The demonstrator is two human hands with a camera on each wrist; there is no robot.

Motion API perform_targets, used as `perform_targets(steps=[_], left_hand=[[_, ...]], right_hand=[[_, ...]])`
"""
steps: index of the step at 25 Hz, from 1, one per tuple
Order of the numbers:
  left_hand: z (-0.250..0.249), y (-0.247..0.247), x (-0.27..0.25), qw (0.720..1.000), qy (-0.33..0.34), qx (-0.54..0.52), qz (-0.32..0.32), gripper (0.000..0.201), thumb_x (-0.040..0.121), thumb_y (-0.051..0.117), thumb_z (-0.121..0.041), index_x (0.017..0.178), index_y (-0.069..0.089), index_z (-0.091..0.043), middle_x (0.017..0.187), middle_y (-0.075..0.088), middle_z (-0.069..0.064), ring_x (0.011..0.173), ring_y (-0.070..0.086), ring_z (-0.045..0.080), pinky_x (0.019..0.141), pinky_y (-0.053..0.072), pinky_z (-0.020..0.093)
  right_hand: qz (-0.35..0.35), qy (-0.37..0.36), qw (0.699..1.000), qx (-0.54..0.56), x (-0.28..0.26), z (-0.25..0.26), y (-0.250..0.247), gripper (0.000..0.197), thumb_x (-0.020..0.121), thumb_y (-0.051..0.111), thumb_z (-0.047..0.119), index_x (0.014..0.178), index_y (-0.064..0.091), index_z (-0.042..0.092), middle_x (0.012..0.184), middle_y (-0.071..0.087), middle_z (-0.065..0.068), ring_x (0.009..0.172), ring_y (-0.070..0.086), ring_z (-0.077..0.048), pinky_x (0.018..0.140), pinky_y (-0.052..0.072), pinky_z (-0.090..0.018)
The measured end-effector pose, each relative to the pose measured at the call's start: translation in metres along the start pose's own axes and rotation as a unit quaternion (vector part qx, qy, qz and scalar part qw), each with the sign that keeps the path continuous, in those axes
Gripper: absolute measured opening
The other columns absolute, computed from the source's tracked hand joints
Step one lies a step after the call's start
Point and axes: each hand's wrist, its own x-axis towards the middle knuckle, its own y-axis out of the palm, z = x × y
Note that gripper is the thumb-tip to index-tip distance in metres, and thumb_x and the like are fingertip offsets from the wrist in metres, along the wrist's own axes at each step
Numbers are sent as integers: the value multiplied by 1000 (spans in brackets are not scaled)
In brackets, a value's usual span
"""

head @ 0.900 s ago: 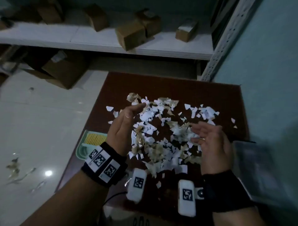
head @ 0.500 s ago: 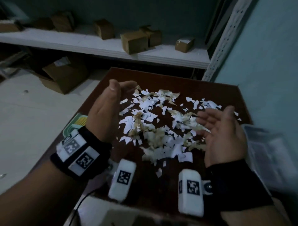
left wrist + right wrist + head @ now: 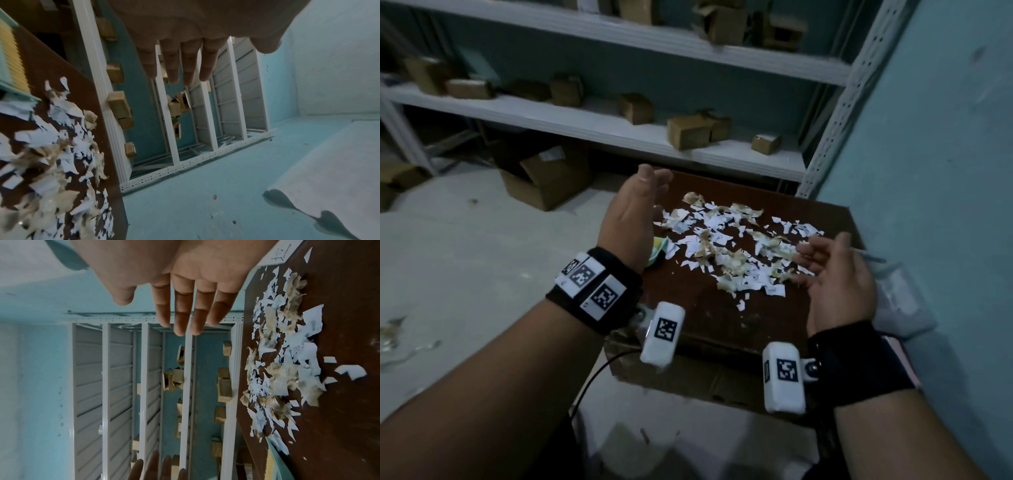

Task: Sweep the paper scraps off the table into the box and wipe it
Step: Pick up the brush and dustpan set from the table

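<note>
The left hand [image 3: 631, 212] is up in the air at the left side of the table [image 3: 709, 322]. It stands on its edge with the palm facing in toward the paper scraps [image 3: 736, 250]. Its fingers [image 3: 174, 65] are straight and close side by side, and they hold nothing.

The right hand [image 3: 835, 274] is at the right side of the table, palm facing in too. Its fingers [image 3: 185, 311] are straight, a little spread, and empty. The fingertips are near the right edge of the scraps; I cannot tell if they touch.

The scraps, white and tan, lie scattered on the brown table top between the two hands.

A cardboard box [image 3: 678, 373] sits low against the near edge of the table. Its inside is hidden.

A green and yellow thing [image 3: 658, 251] peeks out by the left wrist at the table's left edge.

More small brown boxes [image 3: 688, 132] sit on the white shelf [image 3: 592, 123] behind the table.
</note>
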Motion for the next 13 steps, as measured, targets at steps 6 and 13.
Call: perform_targets(steps=[6, 13], left_hand=[[33, -58, 5, 990, -105, 7, -96, 70, 91, 33, -75, 115, 72, -23, 114, 75, -7, 108, 70, 7, 102, 54, 46], [74, -81, 43, 953, -273, 99, -84, 34, 92, 70, -50, 112, 69, -23, 100, 74, -2, 81, 70, 10, 68, 55, 31]], right_hand=[[59, 9, 998, 5, -14, 15, 33, 54, 93, 58, 64, 101, 73, 13, 96, 78, -14, 89, 72, -29, 70, 54, -41], [196, 36, 969, -145, -5, -48, 73, 26, 108, 52, 38, 103, 73, 23, 96, 79, 2, 93, 75, -24, 77, 62, -46]])
